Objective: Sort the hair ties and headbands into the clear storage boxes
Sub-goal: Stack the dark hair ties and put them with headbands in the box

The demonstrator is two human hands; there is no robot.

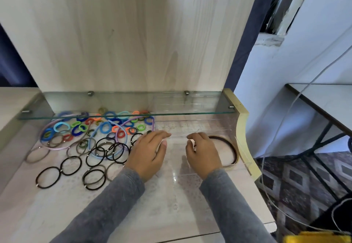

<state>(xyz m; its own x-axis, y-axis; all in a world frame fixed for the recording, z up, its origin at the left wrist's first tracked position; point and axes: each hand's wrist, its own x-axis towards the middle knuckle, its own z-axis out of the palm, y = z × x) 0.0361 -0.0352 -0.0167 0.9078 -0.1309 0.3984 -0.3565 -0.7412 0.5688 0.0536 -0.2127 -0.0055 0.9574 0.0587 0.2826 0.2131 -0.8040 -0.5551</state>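
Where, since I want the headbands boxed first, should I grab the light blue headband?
Probably pinch the light blue headband on its bare side arm nearest the left hand, coming down from above on that side. It lies flat, and black hair ties overlap its closed curve, so lifting there would likely drag them along.

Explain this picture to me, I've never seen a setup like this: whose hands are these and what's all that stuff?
No machine here: a person wears a camera on the head, looking down at their own hands. The left hand and right hand are at a clear box on the counter; whether they grip it I cannot tell. A brown headband lies in the box. Left of it, loose hair ties and headbands lie in a pile, partly under a glass shelf.
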